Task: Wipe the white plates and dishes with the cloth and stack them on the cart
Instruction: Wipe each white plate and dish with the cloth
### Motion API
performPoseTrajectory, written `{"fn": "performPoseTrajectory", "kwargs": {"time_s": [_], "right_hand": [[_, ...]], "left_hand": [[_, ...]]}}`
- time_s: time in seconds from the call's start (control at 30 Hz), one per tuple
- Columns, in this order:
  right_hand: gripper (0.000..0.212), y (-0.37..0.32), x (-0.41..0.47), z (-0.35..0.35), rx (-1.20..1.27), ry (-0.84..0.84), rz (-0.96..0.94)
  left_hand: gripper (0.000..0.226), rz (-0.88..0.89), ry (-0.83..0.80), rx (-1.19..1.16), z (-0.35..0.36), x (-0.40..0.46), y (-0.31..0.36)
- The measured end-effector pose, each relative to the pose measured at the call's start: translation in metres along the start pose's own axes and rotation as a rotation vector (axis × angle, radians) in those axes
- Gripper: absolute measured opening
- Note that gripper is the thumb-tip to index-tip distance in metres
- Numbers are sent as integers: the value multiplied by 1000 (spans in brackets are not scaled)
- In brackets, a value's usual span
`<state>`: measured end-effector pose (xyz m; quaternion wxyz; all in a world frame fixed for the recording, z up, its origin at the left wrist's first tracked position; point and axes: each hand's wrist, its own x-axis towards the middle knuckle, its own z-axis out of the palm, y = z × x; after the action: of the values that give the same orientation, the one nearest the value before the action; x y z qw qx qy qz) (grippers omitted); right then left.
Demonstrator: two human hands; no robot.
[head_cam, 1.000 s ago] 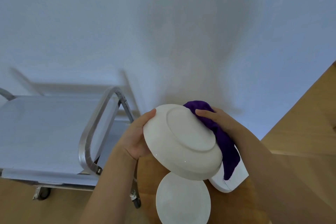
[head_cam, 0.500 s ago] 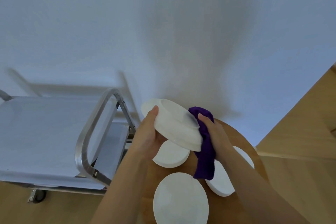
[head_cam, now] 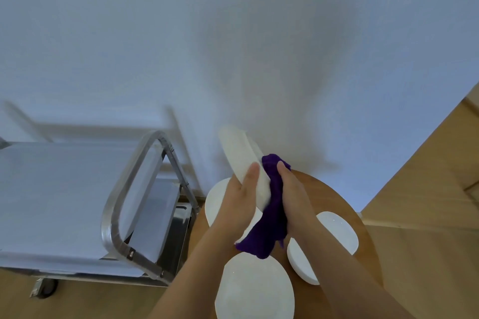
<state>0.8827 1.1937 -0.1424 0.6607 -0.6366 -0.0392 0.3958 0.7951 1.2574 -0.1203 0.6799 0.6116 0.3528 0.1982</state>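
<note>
Plate (head_cam: 243, 163) has turned up on its edge since a moment ago, held above the round surface (head_cam: 334, 197) by the left hand (head_cam: 239, 202) while the right hand (head_cam: 293, 197) squeezes the purple cloth (head_cam: 272, 225) on it, so wiping goes on and the cart (head_cam: 77, 189) waits.

The nearest white plate (head_cam: 255, 290) runs off the bottom edge, and the left forearm covers much of the plate behind it (head_cam: 216, 202). The right arm hides part of the right-hand plate (head_cam: 339, 233) — and the cart (head_cam: 77, 202) is cut off at the left edge, its far rail blurred.
</note>
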Motion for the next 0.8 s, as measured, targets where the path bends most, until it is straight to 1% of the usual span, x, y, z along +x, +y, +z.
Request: {"fn": "performPoseTrajectory", "kwargs": {"time_s": [0.07, 0.1, 0.13, 0.2, 0.23, 0.27, 0.33, 0.4, 0.53, 0.6, 0.63, 0.67, 0.7, 0.73, 0.77, 0.8], "right_hand": [[38, -5, -2, -1, 20, -85, 47], [40, -10, -2, -2, 29, -124, 50], [49, -16, -2, -4, 32, -157, 38], [83, -29, -1, -8, -25, -214, 25], [97, -35, 0, -10, -66, -239, 38], [103, -40, 1, -11, -89, -258, 55], [102, -45, 3, -13, -84, -265, 91], [99, -45, 5, -14, -82, -265, 117], [73, -46, 4, -22, -106, -275, 191], [71, -42, 5, -27, -54, -266, 206], [72, -39, 5, -28, -3, -265, 198], [71, -35, 5, -30, 64, -269, 181], [67, -32, 6, -31, 148, -282, 164], [62, -29, 5, -33, 237, -298, 149], [57, -26, 6, -35, 312, -311, 137], [53, -24, 6, -38, 362, -315, 121]], "left_hand": [[29, 116, -85, 249, 1, -5, -6], [36, 146, -130, 361, 2, -8, -8], [42, 155, -182, 441, 2, -10, -10], [53, 146, -289, 525, -2, -12, -12], [57, 148, -333, 575, -4, -13, -11], [58, 159, -363, 654, -7, -12, -9], [53, 219, -393, 863, -10, -13, -4], [53, 300, -391, 1058, -12, -12, 1], [58, 447, -391, 1381, -15, -8, -1], [62, 442, -424, 1532, -18, -4, -4], [66, 410, -428, 1555, -23, -1, -5], [73, 371, -414, 1506, -29, 1, -5], [81, 335, -370, 1394, -38, 2, -6], [88, 298, -295, 1248, -47, 5, -5], [93, 290, -172, 1108, -55, 8, -6], [93, 305, 5, 994, -61, 11, -7]]}}
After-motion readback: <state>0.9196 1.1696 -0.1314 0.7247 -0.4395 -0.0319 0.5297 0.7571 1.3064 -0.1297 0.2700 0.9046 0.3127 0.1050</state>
